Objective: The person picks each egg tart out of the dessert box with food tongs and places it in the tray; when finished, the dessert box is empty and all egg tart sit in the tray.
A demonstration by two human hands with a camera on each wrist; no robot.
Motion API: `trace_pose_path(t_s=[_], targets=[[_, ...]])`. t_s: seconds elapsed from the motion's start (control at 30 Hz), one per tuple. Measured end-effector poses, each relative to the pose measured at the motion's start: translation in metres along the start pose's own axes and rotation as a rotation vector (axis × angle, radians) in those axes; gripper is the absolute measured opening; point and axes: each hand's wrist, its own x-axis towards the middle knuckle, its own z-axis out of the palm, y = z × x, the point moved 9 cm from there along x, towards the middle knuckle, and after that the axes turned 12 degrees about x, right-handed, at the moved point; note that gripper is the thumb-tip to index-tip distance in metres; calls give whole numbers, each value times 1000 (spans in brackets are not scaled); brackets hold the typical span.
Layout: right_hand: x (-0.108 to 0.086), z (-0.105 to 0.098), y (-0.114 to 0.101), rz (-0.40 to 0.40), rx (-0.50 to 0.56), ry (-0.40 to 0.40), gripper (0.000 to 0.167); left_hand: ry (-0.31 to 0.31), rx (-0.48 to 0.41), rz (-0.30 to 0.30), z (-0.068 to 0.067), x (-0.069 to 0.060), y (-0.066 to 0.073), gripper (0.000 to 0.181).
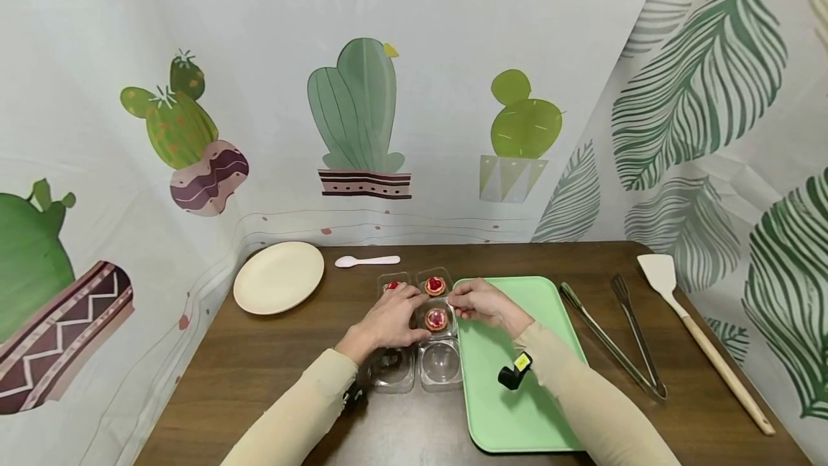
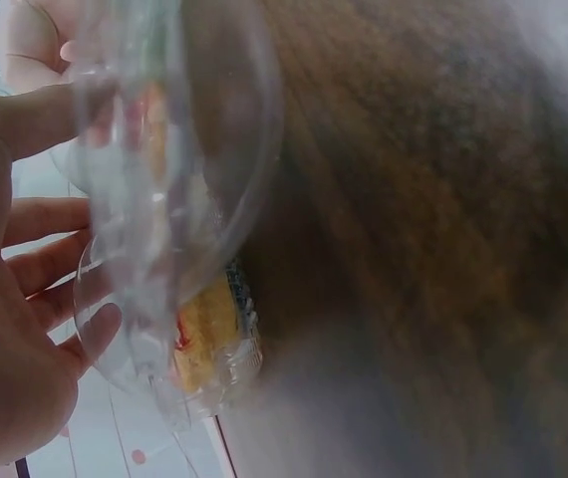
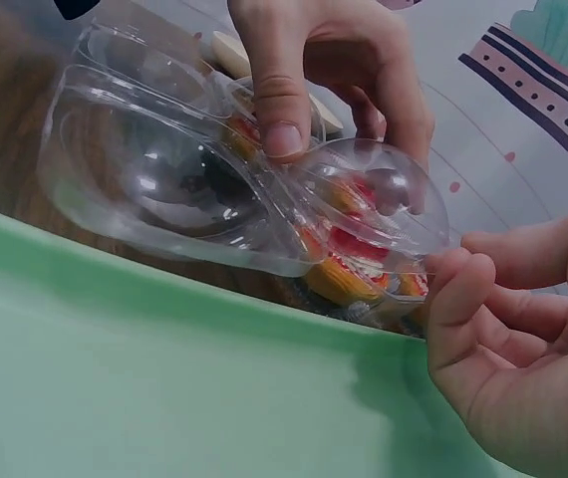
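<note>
A clear plastic clamshell container (image 1: 441,365) lies mid-table with red-topped tarts in its far part. One tart (image 1: 435,285) sits at the back, another (image 1: 436,319) nearer, and a third is partly covered by my left hand (image 1: 388,318). That hand spreads over the container, its thumb pressing the plastic between the domes in the right wrist view. My right hand (image 1: 485,303) pinches the edge of a clear domed lid (image 3: 394,189) tilted over the tarts. Nearest me, two round hollows hold no tart. The left wrist view shows the plastic close up and blurred.
A green tray (image 1: 517,408) lies beside the container, under my right forearm. Tongs (image 1: 608,344) and a white spatula (image 1: 705,340) with a wooden handle lie farther right. At the back left are a cream plate (image 1: 278,277) and a small white spoon (image 1: 367,261).
</note>
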Motion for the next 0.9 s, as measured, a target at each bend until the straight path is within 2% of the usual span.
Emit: trace_pose_path(t_s=[0.17, 0.43, 0.6, 0.9], targets=[[1, -3, 3, 11, 60, 17, 25, 1, -21, -5, -2, -2, -2, 72], [-1, -3, 2, -7, 113, -18, 16, -17, -44, -16, -2, -2, -6, 78], [-4, -4, 0, -23, 131, -29, 20, -42, -42, -28, 1, -3, -8, 76], [-11, -5, -9, -39, 216, -28, 33, -20, -2, -9, 1, -2, -8, 75]])
